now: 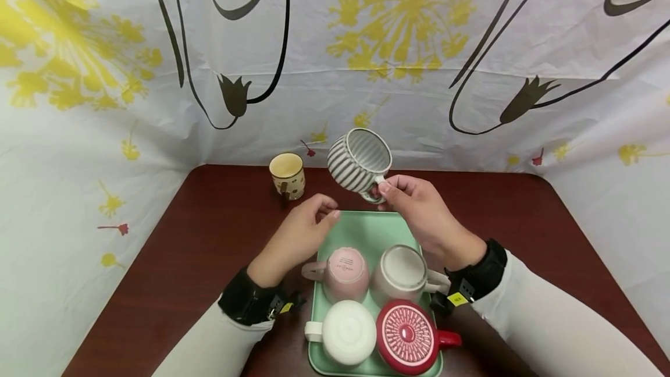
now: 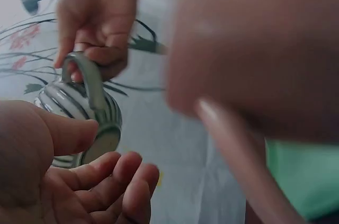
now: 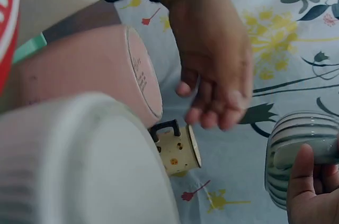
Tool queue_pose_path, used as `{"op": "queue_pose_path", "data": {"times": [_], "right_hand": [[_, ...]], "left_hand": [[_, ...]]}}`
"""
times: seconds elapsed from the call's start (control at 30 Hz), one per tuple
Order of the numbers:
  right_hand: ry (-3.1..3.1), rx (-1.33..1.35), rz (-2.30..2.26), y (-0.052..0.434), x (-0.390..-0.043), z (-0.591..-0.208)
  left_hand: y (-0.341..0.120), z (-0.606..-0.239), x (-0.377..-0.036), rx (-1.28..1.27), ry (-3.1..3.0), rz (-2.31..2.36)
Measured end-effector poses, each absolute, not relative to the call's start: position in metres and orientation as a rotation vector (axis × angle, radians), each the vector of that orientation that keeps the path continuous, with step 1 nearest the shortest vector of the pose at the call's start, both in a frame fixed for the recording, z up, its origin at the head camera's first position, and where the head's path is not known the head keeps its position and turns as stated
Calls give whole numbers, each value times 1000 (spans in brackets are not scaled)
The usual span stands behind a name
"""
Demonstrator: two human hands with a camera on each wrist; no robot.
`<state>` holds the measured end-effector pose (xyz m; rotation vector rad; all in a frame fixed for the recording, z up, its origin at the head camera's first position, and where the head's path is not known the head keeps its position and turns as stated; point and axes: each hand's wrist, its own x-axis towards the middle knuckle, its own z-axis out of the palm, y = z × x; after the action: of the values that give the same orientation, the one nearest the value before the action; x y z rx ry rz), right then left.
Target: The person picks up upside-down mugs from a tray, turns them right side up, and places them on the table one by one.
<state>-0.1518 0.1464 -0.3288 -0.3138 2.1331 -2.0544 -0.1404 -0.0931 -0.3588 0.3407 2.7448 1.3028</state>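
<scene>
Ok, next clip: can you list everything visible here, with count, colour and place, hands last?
striped mug: 1, white with grey stripes, held in the air by its handle above the far end of the tray, tilted.
yellow cup: 1, pale yellow with small dots, upright at the far edge of the table.
tray: 1, light green, on the table in front of the person.
pink mug: 1, upside down on the tray.
grey mug: 1, upside down beside the pink one.
white mug: 1, upside down, near left of the tray.
red mug: 1, upside down, near right.
table: 1, dark red-brown.
backdrop cloth: 1, white with yellow and black flowers.
left hand: open, over the tray's left edge.
right hand: pinches the striped mug's handle.
</scene>
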Motion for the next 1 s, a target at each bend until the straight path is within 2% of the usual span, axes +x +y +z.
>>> {"op": "queue_pose_path", "data": {"times": [0.43,0.67,1.0], "right_hand": [[2133,-102,-1879,116,-219,-323],[2181,-55,-1682,96,-250,-342],[2222,33,-1470,72,-278,-364]], "left_hand": [[-136,-411,-135,364,3137,758],[-142,-417,-139,352,3120,736],[-150,-418,-142,321,3131,730]]}}
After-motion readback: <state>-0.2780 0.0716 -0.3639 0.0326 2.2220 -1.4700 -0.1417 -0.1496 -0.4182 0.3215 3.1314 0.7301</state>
